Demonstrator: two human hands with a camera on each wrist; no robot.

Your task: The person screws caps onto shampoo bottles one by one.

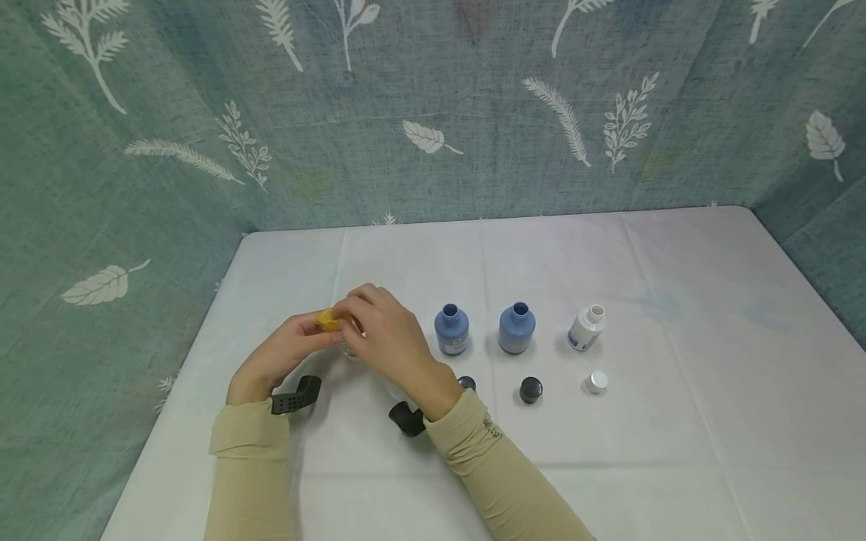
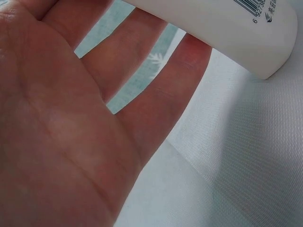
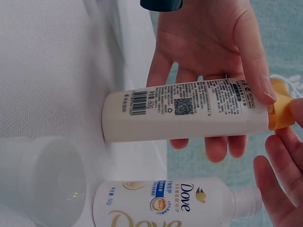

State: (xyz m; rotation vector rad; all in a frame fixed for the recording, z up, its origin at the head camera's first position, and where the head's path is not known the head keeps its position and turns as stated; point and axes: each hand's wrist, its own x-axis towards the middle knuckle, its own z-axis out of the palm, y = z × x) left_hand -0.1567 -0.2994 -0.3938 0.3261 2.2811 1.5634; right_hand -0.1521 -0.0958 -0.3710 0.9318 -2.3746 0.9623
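Note:
A white bottle (image 3: 165, 125) with a yellow cap (image 3: 280, 105) is in my left hand (image 1: 284, 353). In the right wrist view that hand's thumb (image 3: 255, 61) lies along one side, with the other fingers behind. My right hand (image 1: 389, 330) pinches the yellow cap at the top. In the left wrist view only the bottle's lower end (image 2: 255, 42) shows, close to the cloth. Beside it a white Dove bottle (image 3: 194, 189) stands with its threaded neck uncovered. From above, my hands mostly hide both bottles.
To the right stand two blue bottles (image 1: 451, 338) and a small white bottle (image 1: 583, 330), all uncapped. Nearer me lie black caps (image 1: 531, 389) and a white cap (image 1: 597, 382). A translucent white cap-like piece (image 3: 57, 184) is near the Dove bottle. White cloth (image 1: 609, 488) covers the table.

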